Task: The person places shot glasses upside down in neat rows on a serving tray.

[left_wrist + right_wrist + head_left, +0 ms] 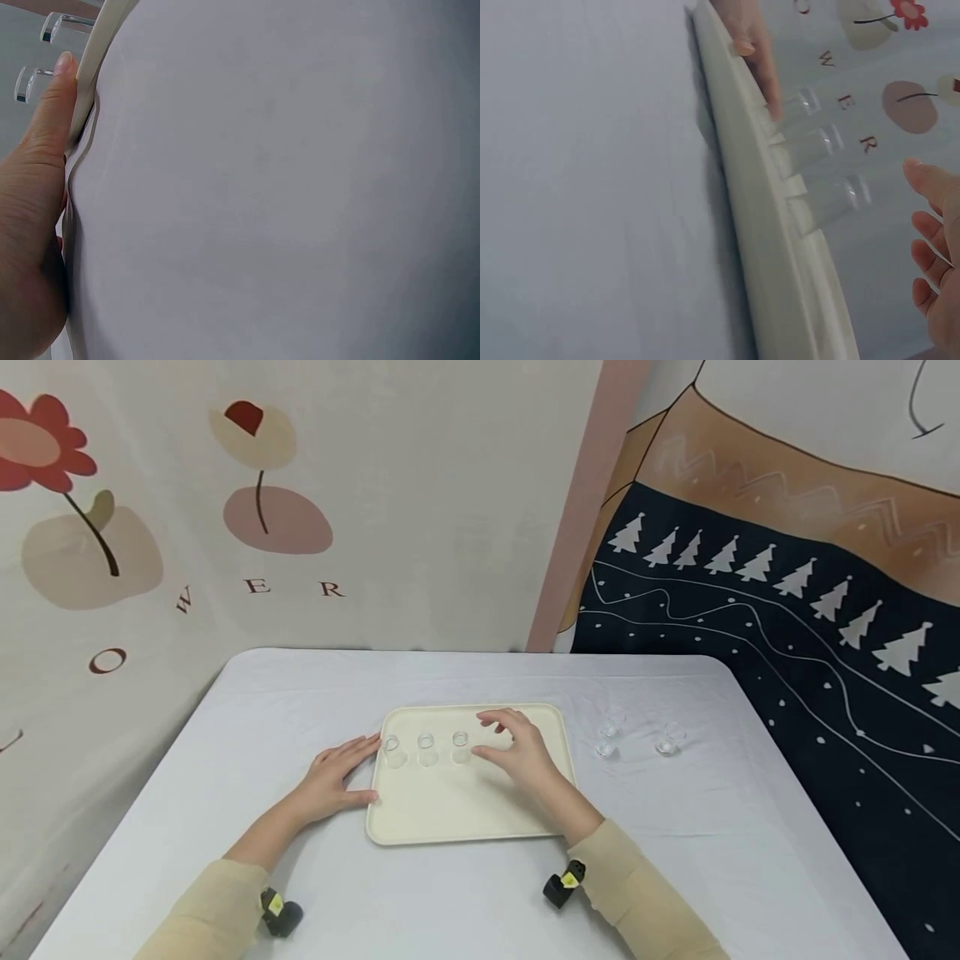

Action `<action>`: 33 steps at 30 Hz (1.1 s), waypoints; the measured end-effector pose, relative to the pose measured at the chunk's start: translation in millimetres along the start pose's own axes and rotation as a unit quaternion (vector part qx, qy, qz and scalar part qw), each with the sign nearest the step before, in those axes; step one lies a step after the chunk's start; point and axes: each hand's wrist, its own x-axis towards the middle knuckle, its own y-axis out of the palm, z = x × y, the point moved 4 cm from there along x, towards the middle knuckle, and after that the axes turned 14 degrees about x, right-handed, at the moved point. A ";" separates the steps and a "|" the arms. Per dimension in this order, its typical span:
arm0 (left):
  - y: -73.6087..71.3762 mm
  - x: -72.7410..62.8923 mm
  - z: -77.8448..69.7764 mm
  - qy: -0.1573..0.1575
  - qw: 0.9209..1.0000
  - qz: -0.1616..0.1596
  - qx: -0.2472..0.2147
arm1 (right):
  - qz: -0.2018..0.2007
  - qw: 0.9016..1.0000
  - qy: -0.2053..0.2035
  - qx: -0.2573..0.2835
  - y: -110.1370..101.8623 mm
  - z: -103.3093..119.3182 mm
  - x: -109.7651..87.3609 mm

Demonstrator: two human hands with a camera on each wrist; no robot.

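Three small clear glasses stand in a row along the far left part of a cream tray (465, 814): a left one (393, 753), a middle one (427, 750) and a right one (461, 748). My left hand (333, 781) rests against the tray's left edge, fingers extended and thumb (56, 105) on the rim. Above the tray, just right of the right glass, my right hand (525, 756) hovers with thumb and fingers apart and nothing between them. The right wrist view shows this hand (937, 240) apart from the nearest glass (829, 206).
More clear glassware (607, 743) is on the white tablecloth (720, 860) right of the tray, with another clear glass (667, 743) farther right. Behind the table hang a flower-print curtain (442, 510) and a dark tree-patterned cloth (750, 635).
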 end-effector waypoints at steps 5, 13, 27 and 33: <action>-1.6 -0.8 -0.6 -0.003 1.000 -0.001 -0.002 | -0.039 0.998 -0.036 -0.017 -31.7 6.4 -15.2; -0.4 -1.9 0.1 -0.007 1.000 0.000 -0.003 | -0.106 0.990 -0.066 -0.061 -99.3 7.4 -40.4; -0.5 -0.7 0.3 -0.004 1.000 0.002 -0.002 | -0.232 0.964 -0.016 -0.127 -216.0 -10.4 -87.1; 0.0 0.7 0.0 -0.005 1.000 0.004 0.000 | -0.253 0.955 0.044 -0.148 -247.2 -29.9 -98.5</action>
